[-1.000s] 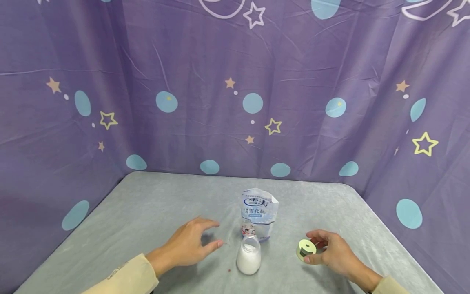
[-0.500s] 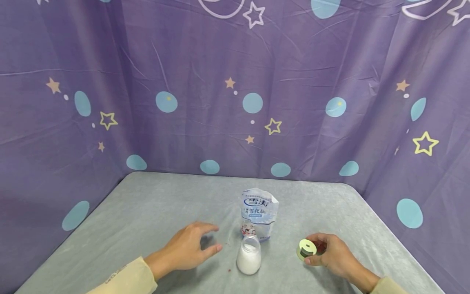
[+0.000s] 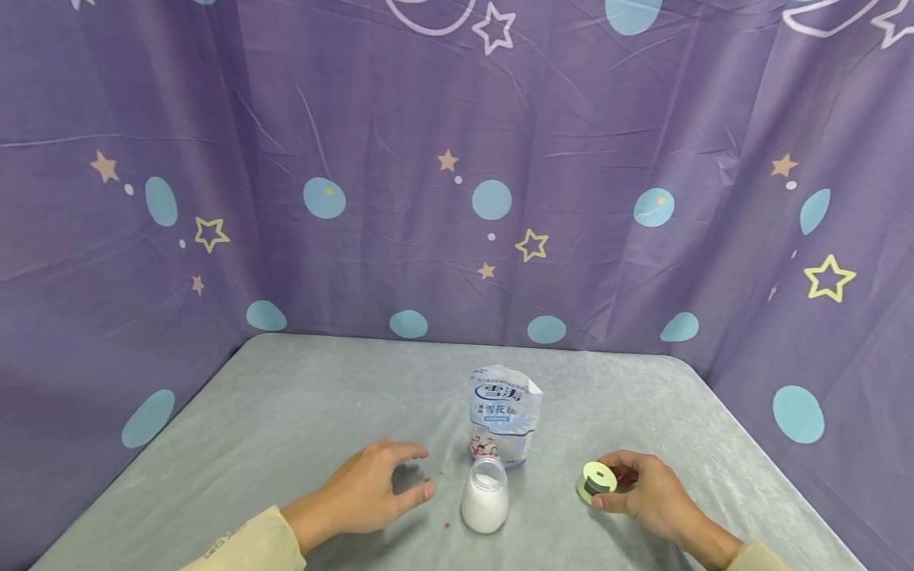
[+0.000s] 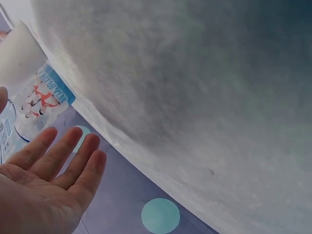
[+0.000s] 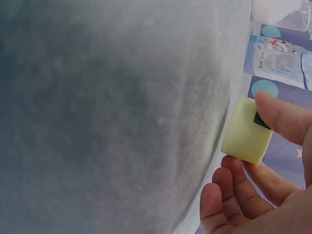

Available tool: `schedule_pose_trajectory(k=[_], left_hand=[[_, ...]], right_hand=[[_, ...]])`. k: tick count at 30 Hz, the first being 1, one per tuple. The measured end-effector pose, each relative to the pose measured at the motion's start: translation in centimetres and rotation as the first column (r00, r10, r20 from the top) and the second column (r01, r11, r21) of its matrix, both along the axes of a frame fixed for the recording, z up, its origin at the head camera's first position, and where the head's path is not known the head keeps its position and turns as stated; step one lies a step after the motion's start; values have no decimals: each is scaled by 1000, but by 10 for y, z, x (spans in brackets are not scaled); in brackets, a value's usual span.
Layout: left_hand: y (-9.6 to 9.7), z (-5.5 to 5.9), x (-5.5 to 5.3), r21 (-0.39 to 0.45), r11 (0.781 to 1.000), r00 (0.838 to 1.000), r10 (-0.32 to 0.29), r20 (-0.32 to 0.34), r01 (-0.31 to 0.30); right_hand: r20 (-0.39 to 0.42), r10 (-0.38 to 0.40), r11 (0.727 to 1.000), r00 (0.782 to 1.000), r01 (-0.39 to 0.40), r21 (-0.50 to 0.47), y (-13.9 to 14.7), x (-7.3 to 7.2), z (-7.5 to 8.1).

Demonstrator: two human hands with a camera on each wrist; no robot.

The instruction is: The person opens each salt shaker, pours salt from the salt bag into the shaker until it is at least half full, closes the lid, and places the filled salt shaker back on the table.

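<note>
A glass jar (image 3: 484, 504) of white grains, its mouth uncovered, stands upright on the table. Just behind it is a white-and-blue salt bag (image 3: 504, 416) with Chinese print, also upright. To the jar's left hovers my left hand (image 3: 367, 488), thumb and fingers apart and nothing between them; the left wrist view shows its palm and extended fingers (image 4: 63, 165). My right hand (image 3: 646, 492), right of the jar, pinches a pale yellow-green round cap (image 3: 597, 480) with a dark green patch. In the right wrist view the thumb presses one side of the cap and fingers the other.
Grey cloth covers the table (image 3: 343, 396). A tiny red speck (image 3: 447, 525) lies left of the jar. Beyond the far edge hangs a purple curtain (image 3: 400, 262) with stars and blue dots, which continues along both sides.
The left hand has shifted slightly down toward the near edge. The cap has tilted a little in the right hand's pinch. The jar and the bag have stayed put.
</note>
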State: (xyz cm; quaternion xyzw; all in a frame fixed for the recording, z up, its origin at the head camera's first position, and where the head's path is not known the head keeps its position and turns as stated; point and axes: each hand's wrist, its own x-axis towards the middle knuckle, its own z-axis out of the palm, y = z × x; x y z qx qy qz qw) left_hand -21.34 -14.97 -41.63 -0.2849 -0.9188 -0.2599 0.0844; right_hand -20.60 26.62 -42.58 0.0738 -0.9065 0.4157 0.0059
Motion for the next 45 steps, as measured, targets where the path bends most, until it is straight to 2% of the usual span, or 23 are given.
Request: schedule_pose_trajectory(k=[9, 19, 23, 31, 38, 45], left_hand=[[4, 1, 3, 14, 999, 999, -30, 39, 30], [11, -2, 6, 98, 993, 992, -70, 106, 60], [13, -2, 6, 138, 988, 987, -87, 137, 68], [18, -3, 8, 193, 977, 980, -123, 158, 91], [25, -5, 11, 232, 968, 975, -135, 174, 92], [31, -4, 13, 291, 954, 962, -141, 235, 69]], right_hand=[[-9, 10, 999, 1000, -11, -42, -7, 3, 4], [-29, 9, 998, 1000, -11, -65, -15, 9, 12], [-37, 23, 996, 999, -26, -82, -19, 11, 14], [-51, 78, 990, 996, -84, -114, -23, 12, 17], [-41, 102, 983, 994, -107, -147, -28, 15, 21], [-43, 113, 977, 993, -119, -176, -31, 16, 22]])
